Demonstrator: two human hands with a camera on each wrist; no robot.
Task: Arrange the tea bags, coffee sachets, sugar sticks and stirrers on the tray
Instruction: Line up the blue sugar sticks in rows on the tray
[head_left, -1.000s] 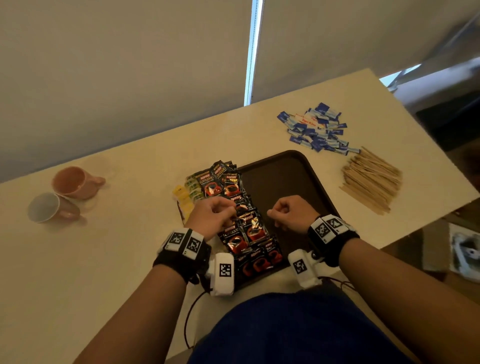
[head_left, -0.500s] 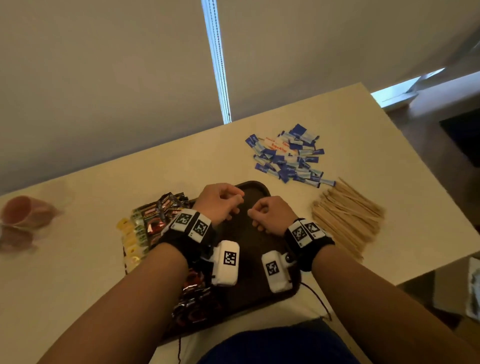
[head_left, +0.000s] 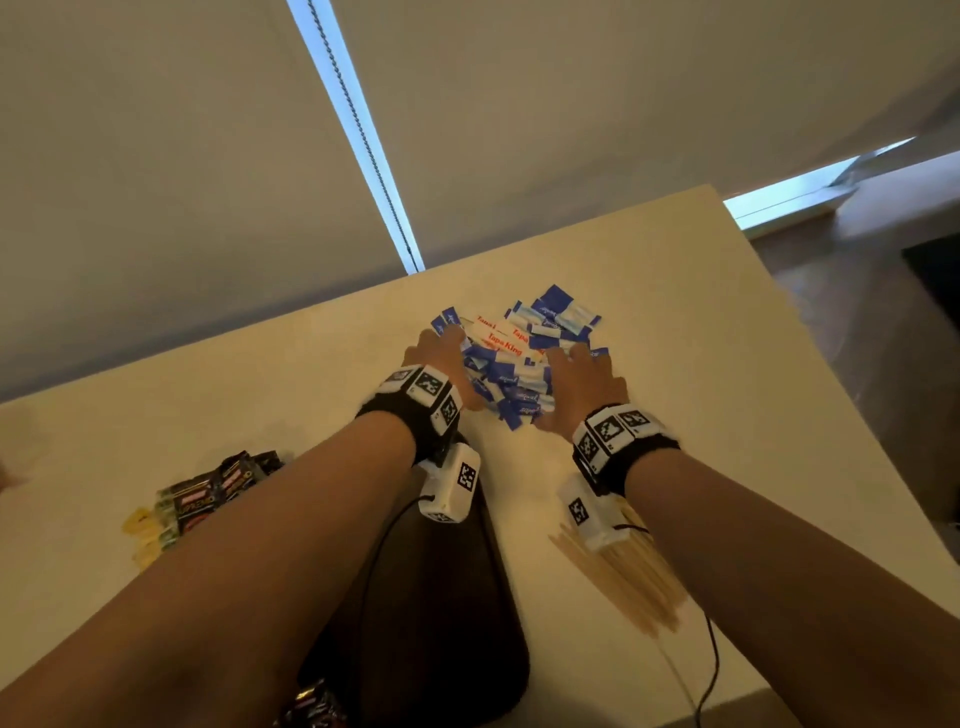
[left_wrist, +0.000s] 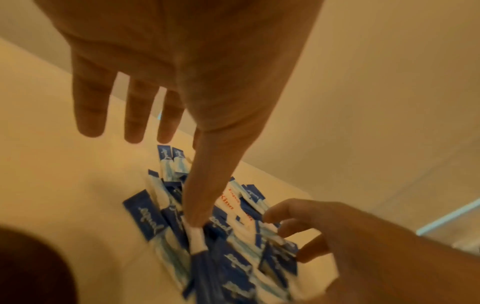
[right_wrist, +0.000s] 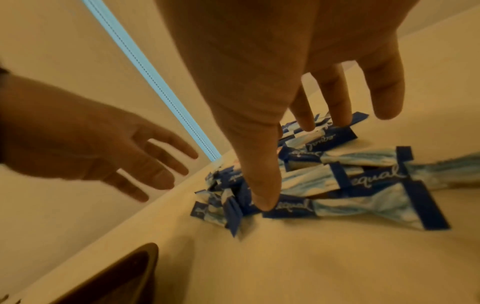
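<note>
Sugar step now: left hand (head_left: 441, 358) and right hand (head_left: 582, 387), fingers spread and gripping nothing, flank the sugar pile (head_left: 519, 358) on the table at twelve o'clock from the tray (head_left: 441, 623). Next, likely squeeze together, scoop, carry back.

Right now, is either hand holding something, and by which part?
Nothing is held yet. The left hand and right hand are open, fingers spread, flanking the sugar sticks; each thumb touches the pile.
</note>
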